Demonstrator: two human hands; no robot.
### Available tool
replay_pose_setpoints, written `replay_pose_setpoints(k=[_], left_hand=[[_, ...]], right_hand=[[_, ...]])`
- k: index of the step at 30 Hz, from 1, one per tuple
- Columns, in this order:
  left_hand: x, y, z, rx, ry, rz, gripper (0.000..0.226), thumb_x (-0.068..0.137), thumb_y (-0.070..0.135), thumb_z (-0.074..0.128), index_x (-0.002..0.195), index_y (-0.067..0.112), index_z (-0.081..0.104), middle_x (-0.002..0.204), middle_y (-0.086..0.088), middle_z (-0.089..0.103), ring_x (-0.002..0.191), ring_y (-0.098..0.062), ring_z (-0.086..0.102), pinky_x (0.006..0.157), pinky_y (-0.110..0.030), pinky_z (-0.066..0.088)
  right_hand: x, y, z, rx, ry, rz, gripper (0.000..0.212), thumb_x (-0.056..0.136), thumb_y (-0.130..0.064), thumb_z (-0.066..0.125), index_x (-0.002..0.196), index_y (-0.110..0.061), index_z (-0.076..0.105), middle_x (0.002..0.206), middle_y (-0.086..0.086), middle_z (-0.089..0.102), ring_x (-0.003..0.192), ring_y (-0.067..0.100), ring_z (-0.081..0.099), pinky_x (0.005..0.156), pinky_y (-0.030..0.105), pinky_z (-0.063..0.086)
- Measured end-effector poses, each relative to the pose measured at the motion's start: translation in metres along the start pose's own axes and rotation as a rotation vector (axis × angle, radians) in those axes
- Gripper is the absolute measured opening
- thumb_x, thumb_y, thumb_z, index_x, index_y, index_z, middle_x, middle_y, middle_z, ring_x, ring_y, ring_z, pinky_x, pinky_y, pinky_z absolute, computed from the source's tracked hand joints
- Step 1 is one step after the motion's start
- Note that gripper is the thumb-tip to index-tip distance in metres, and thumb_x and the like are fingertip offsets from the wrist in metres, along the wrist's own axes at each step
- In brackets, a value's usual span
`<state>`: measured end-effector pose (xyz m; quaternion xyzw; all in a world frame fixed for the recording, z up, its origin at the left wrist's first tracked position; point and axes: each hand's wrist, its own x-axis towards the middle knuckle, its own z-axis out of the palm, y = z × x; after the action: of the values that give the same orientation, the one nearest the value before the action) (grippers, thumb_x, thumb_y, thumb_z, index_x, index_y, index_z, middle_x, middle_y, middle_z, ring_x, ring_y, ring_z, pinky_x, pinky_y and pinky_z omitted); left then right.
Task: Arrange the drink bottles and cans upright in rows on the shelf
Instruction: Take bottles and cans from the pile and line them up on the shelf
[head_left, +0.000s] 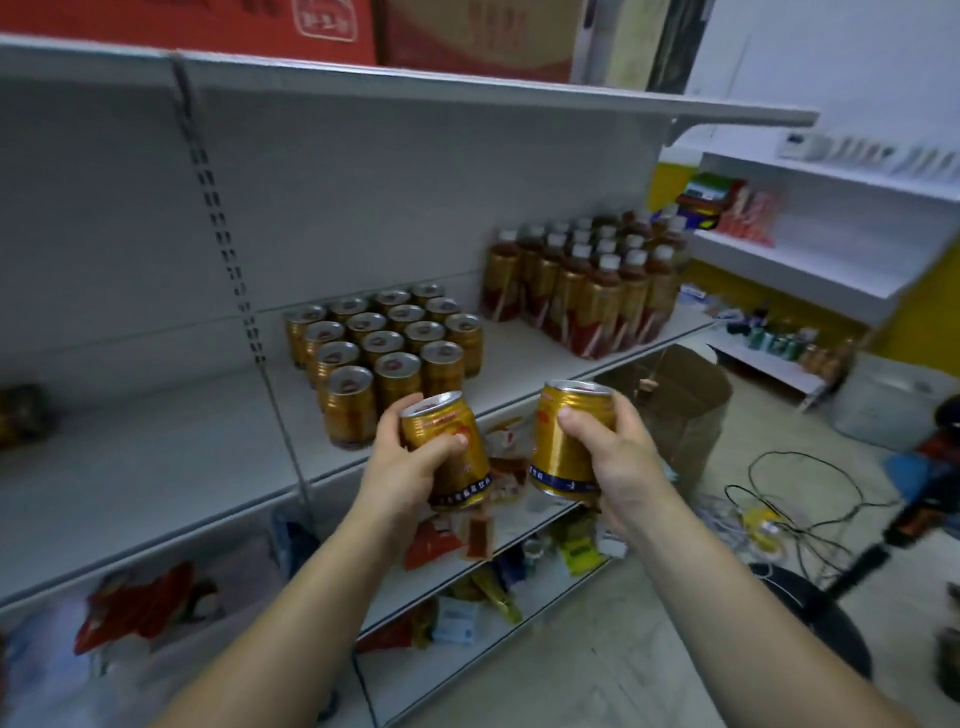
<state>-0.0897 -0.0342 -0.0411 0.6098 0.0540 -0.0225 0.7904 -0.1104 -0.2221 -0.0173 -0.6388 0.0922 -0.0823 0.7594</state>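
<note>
1. Left hand (410, 467) grips left can (447, 447), fingers (453, 442) curled round it; its axis is tilted.
2. Right hand (613, 457) grips right can (566, 436), near upright.
3. Can rows (384, 353) stand on the shelf (156, 467) just beyond the left hand, which is likely nearer.

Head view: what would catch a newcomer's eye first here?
Two gold cans held up at centre frame: the left hand grips a tilted can, the right hand a second can. Behind them on the grey shelf stands a tidy block of matching cans, with rows of white-capped bottles to its right.
</note>
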Motion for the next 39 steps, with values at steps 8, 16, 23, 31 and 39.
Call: replay_pose_setpoints(k=[8,16,23,31,39], left_hand=[[0.021,0.006,0.046,0.235,0.119,0.125,0.074,0.075,0.009,0.077,0.137,0.027,0.04,0.116,0.008,0.056,0.103,-0.011,0.056,0.088,-0.031,0.047],[0.072,0.021,0.026,0.388,0.24,0.171,0.054,0.072,0.019,0.079,0.118,0.029,0.051,0.113,0.006,0.063,0.106,-0.015,0.06,0.094,-0.039,0.05],[0.112,0.036,0.017,0.364,0.266,0.231,0.046,0.073,0.009,0.077,0.101,0.036,0.054,0.096,0.013,0.067,0.089,-0.003,0.065,0.07,-0.017,0.053],[0.134,0.073,-0.018,0.313,0.456,0.303,0.05,0.074,0.001,0.073,0.113,0.028,0.055,0.098,0.008,0.066,0.088,-0.005,0.065,0.066,-0.019,0.052],[0.204,0.084,-0.063,0.332,0.641,0.273,0.06,0.075,0.0,0.073,0.127,0.021,0.051,0.105,0.005,0.059,0.093,-0.01,0.057,0.069,-0.02,0.048]], right_hand=[[0.069,-0.007,-0.036,-0.172,-0.137,-0.063,0.05,0.079,-0.011,0.076,0.12,-0.024,0.052,0.105,-0.006,0.061,0.09,0.008,0.059,0.068,0.022,0.047],[0.157,0.025,0.01,-0.416,-0.283,-0.034,0.057,0.076,-0.023,0.081,0.116,-0.034,0.042,0.106,-0.011,0.058,0.101,0.015,0.056,0.088,0.031,0.045],[0.216,0.045,0.043,-0.502,-0.402,-0.058,0.045,0.071,-0.012,0.079,0.107,-0.026,0.055,0.092,-0.014,0.064,0.084,0.0,0.06,0.067,0.021,0.046],[0.251,0.057,0.059,-0.439,-0.604,-0.392,0.028,0.069,-0.014,0.082,0.081,-0.03,0.062,0.082,-0.012,0.069,0.08,0.007,0.067,0.064,0.025,0.052],[0.283,0.026,0.113,-1.369,-0.855,-0.427,0.08,0.083,-0.076,0.039,0.15,-0.034,0.024,0.161,0.003,0.017,0.146,0.028,0.014,0.115,0.048,0.02]])
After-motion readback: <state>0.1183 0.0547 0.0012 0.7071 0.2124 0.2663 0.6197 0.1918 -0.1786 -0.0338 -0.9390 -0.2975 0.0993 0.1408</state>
